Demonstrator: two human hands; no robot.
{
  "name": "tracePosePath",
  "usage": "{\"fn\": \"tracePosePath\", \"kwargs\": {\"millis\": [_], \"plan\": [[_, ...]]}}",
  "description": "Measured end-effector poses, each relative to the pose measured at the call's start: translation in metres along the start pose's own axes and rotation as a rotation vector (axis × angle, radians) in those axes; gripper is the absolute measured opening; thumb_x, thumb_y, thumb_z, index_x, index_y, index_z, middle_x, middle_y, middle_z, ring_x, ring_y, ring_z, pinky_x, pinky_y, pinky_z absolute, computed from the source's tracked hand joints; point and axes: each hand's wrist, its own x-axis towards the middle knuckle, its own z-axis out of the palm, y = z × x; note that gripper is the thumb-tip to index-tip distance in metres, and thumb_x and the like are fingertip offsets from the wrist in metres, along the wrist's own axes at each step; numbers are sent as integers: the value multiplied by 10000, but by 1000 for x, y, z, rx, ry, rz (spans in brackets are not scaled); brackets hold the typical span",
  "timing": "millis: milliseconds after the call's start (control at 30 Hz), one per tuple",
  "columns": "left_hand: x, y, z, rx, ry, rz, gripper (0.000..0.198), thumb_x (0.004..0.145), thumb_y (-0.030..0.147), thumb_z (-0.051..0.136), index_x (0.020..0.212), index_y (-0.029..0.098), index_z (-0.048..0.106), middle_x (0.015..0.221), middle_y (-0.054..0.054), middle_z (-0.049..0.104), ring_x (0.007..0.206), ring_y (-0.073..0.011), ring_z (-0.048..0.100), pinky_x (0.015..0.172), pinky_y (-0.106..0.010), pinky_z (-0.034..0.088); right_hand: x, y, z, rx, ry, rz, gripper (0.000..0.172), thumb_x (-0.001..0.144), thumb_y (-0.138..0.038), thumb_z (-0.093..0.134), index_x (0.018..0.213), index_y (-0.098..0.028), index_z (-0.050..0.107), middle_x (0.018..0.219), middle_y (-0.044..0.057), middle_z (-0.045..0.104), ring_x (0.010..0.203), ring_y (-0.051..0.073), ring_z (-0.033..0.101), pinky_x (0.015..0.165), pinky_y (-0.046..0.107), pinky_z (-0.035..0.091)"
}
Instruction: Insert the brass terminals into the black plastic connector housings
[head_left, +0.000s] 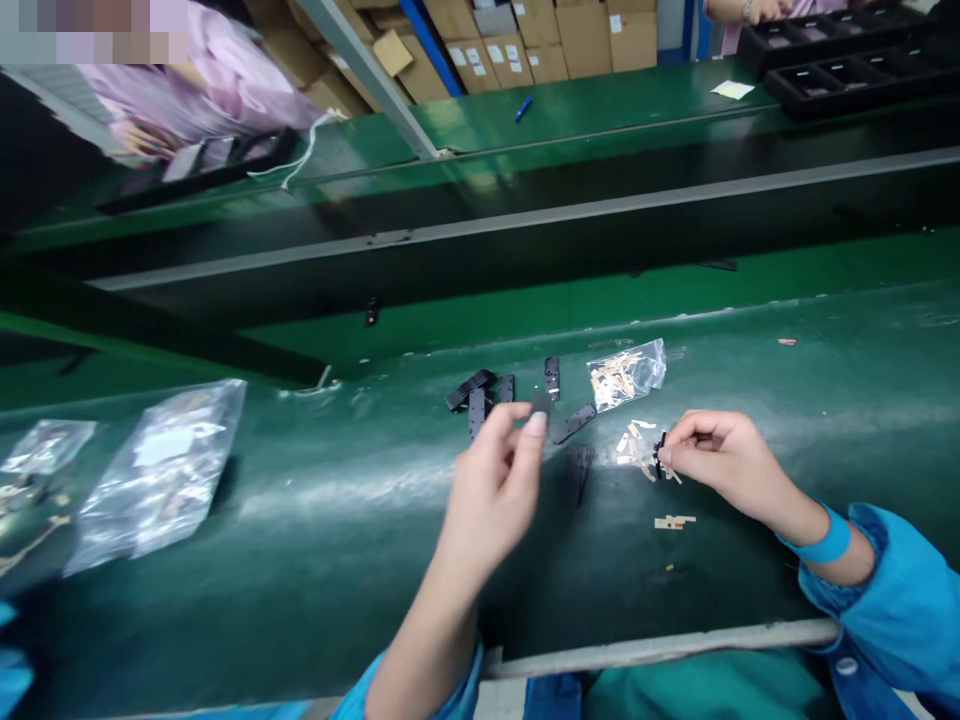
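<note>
My left hand [499, 470] pinches a small flat black plastic piece [541, 402] between thumb and fingertips, above the green bench. Several similar black plastic pieces [477, 410] lie just beyond it, some stacked. My right hand [724, 455] is closed on a small dark part [659, 455] whose kind I cannot make out. Under those fingertips lies a loose scatter of small beige parts [634, 445]. A clear bag [628, 375] with more beige parts sits behind the scatter. Nearer to me is a small group of beige parts [673, 522].
Clear plastic bags [161, 475] of parts lie at the left. A raised shelf with a metal edge [525, 213] runs across the back, joined by a slanting post [367, 75]. Other people work beyond it beside black trays [847, 75]. Cardboard boxes [540, 30] are stacked behind.
</note>
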Motion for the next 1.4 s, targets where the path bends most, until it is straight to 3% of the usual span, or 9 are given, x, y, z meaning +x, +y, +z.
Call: {"fn": "tracePosePath", "kwargs": {"millis": [67, 133, 200, 267, 400, 733, 1167, 1400], "plan": [[-3, 12, 17, -316, -222, -30, 320, 997, 510, 498, 1142, 226, 526, 614, 84, 437, 494, -117, 444, 476, -221, 346, 0, -1, 0, -19, 52, -20, 122, 738, -296, 765, 695, -183, 746, 691, 21, 710, 613, 137, 583, 570, 259, 429], [-6, 22, 36, -521, -440, -64, 359, 982, 483, 543, 1219, 218, 493, 705, 65, 519, 537, -111, 509, 474, -210, 387, 1, -2, -1, -22, 100, -36, 125, 732, -296, 767, 692, -181, 744, 686, 22, 713, 608, 137, 599, 573, 256, 448], [-8, 28, 51, -614, -567, -84, 413, 968, 450, 591, 1276, 209, 456, 804, 27, 622, 576, -116, 587, 488, -211, 429, 2, -4, -2, -7, 130, -37, 134, 729, -302, 767, 693, -177, 736, 670, 22, 710, 596, 139, 611, 560, 249, 460], [-12, 29, 59, -663, -619, -91, 527, 962, 421, 626, 1386, 210, 394, 870, -7, 688, 599, -123, 639, 520, -215, 460, 3, -6, -4, 13, 160, -14, 159, 725, -325, 774, 703, -174, 729, 654, 22, 704, 566, 135, 600, 520, 238, 451], [-20, 25, 63, -704, -621, -89, 724, 976, 377, 647, 1566, 242, 248, 908, -28, 731, 632, -118, 682, 615, -228, 508, 4, -8, -7, 3, 213, 70, 200, 710, -358, 784, 718, -166, 729, 661, 36, 718, 552, 135, 603, 475, 221, 441], [-28, 20, 71, -725, -588, -77, 678, 993, 310, 631, 1580, 212, 305, 877, -46, 760, 623, -100, 660, 654, -221, 554, -1, -12, -1, 53, 138, 106, 95, 731, -220, 758, 683, -180, 687, 587, -2, 706, 494, 141, 669, 503, 221, 528], [-30, 14, 72, -581, -545, 105, 601, 1017, 242, 536, 1582, 236, 330, 894, -43, 769, 664, -120, 656, 657, -239, 566, -2, -17, 2, 86, 169, 149, 142, 707, -241, 759, 627, -187, 656, 547, 5, 687, 481, 148, 656, 470, 228, 521], [-29, 18, 69, -525, -542, 100, 584, 1028, 272, 531, 1579, 232, 342, 877, -45, 766, 662, -138, 657, 649, -268, 530, -2, -16, 1, 40, 154, 162, 156, 722, -268, 756, 631, -196, 651, 561, 5, 695, 487, 142, 656, 483, 234, 539]]}}
